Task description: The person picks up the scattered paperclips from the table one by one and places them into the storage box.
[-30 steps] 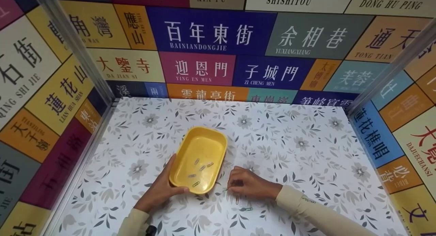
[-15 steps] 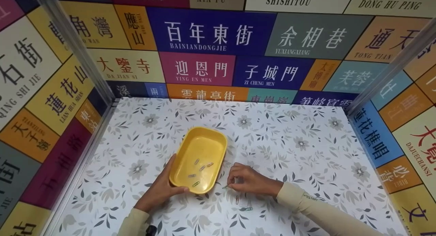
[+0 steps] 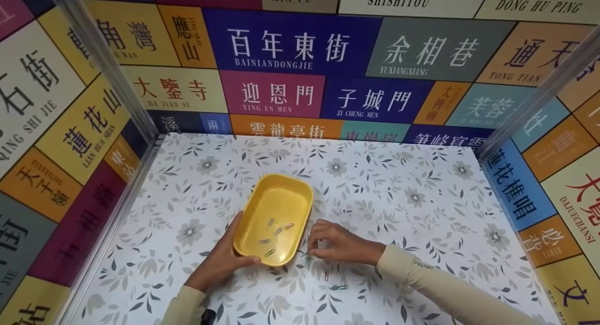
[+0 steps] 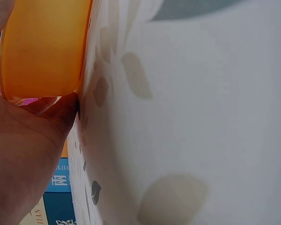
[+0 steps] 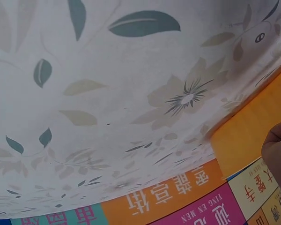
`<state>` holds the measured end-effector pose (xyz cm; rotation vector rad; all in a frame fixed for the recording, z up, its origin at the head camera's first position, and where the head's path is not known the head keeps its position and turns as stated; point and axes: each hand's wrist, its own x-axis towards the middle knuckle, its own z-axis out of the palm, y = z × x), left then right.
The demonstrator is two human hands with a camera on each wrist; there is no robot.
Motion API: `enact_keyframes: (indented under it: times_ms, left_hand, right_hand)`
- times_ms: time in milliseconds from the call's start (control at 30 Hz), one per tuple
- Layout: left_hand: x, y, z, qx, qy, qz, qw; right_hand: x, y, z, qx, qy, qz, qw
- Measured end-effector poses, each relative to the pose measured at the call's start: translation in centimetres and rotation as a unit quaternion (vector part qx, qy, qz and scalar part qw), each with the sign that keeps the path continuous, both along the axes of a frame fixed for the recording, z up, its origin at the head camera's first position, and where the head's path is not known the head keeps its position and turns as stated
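A yellow plastic tray (image 3: 281, 200) with rounded corners sits on the patterned table, several paper clips (image 3: 265, 241) scattered inside it. My left hand (image 3: 218, 261) holds its near left corner, thumb along the near end and fingers along the left side; the left wrist view shows the palm close to the tray wall (image 4: 42, 51). Just right of the tray, my right hand (image 3: 344, 243) pinches a small paper clip (image 3: 309, 255) between thumb and finger, mostly hidden by the fingertips. Part of that hand (image 5: 278, 150) overlaps the tray in the right wrist view.
A reddish paper clip (image 3: 326, 275) and a green paper clip (image 3: 341, 287) lie on the table (image 3: 398, 231) below the right hand. Sign-covered walls (image 3: 290, 39) stand at the back and both sides.
My right hand has come slightly up and left, closer to the tray, with the pinched clip. The left hand and the tray have stayed in place.
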<state>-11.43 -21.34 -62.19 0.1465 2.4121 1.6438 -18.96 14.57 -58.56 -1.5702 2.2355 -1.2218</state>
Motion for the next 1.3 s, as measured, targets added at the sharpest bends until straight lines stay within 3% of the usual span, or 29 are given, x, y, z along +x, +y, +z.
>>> enact_keyframes:
  times_ms: [500, 733, 1000, 1300]
  left_hand:
    - [0.0, -0.1, -0.1, 0.009, 0.001, 0.001, 1.0000]
    - [0.0, -0.2, -0.2, 0.003, 0.004, -0.002, 1.0000]
    - [0.0, -0.2, -0.1, 0.001, 0.004, -0.002, 1.0000]
    - [0.0, -0.2, -0.1, 0.009, 0.011, -0.008, 0.9999]
  right_hand:
    - [-0.8, -1.7, 1.6, -0.023, 0.008, 0.047, 0.999]
    - [-1.4, -1.9, 2.3, 0.011, -0.002, 0.041, 0.999]
    - [-2.2, -2.6, 2.5, 0.001, 0.055, 0.037, 0.998]
    - [-3.1, -3.3, 2.8, 0.016, 0.073, 0.030, 0.997]
